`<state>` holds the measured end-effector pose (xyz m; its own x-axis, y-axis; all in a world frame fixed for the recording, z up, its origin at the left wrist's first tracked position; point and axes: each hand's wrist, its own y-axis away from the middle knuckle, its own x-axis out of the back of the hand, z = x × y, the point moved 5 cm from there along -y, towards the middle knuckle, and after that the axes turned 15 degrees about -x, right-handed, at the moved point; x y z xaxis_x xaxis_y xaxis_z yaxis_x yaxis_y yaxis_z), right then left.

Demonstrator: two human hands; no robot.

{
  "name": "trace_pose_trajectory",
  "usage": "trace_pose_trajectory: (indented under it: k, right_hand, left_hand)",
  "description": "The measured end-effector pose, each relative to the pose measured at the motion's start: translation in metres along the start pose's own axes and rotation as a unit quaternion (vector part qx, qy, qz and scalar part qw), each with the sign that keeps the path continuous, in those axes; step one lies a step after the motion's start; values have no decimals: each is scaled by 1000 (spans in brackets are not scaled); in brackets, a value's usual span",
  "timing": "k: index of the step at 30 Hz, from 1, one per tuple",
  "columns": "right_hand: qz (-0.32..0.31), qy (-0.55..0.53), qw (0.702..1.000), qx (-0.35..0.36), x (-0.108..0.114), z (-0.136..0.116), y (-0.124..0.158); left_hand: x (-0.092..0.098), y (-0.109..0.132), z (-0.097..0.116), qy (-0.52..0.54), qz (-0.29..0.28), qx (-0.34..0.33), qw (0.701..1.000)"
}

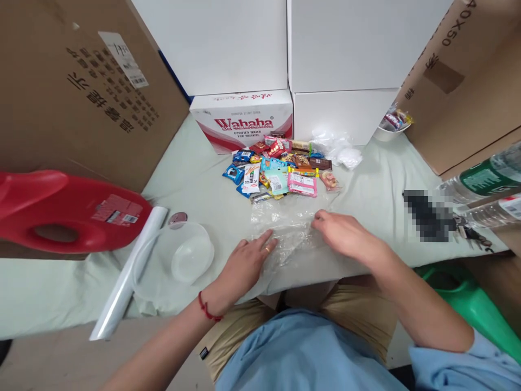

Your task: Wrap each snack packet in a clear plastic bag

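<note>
A clear plastic bag (pixel 291 222) lies flat on the pale green table (pixel 195 179) near its front edge. My left hand (pixel 248 263) rests palm down on the bag's left part, fingers together. My right hand (pixel 345 236) lies on the bag's right edge, with its fingertips at the plastic. Whether either hand pinches the film cannot be told. Behind the bag sits a pile of several small snack packets (pixel 280 165).
A clear plastic bowl (pixel 189 255) and a roll of film (pixel 130 271) lie at left, beside a red jug (pixel 69 214). A Wahaha box (pixel 242 119), white boxes and cardboard boxes ring the table. Bottles (pixel 488 179) and a green jug (pixel 468 298) are at right.
</note>
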<state>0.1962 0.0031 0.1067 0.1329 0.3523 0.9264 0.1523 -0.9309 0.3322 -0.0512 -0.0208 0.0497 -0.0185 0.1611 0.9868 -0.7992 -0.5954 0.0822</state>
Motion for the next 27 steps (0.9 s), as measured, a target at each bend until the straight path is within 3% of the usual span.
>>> trace_pose_trajectory:
  k: [3, 7, 10, 13, 17, 19, 22, 24, 27]
  right_hand:
    - [-13, 63, 998, -19, -17, -34, 2]
    - [50, 20, 998, -24, -35, -61, 5]
    - [81, -26, 996, 30, -49, -76, 3]
    - [96, -83, 988, 89, -66, -87, 0]
    - [66, -110, 983, 135, -94, -95, 1]
    - [55, -110, 982, 141, -105, -96, 4]
    - [59, -114, 981, 146, -113, -95, 7]
    - [64, -120, 980, 147, -116, -95, 6]
    - [68, -132, 978, 148, -120, -95, 3]
  left_hand:
    - [-12, 0, 0, 71, -53, -10, 996]
    - [-14, 5, -2, 212, 28, -20, 977]
    - [-14, 6, -11, 273, 75, 10, 959]
    - [-12, 5, -18, 342, 85, 31, 935]
    - [-5, 6, -27, 457, 89, 62, 883]
    - [0, 8, -34, 440, 93, 102, 888]
    - [12, 6, -35, 284, 120, 154, 939]
    - [19, -4, -19, 198, 155, 149, 956]
    - [19, -29, 20, 222, 214, 79, 948]
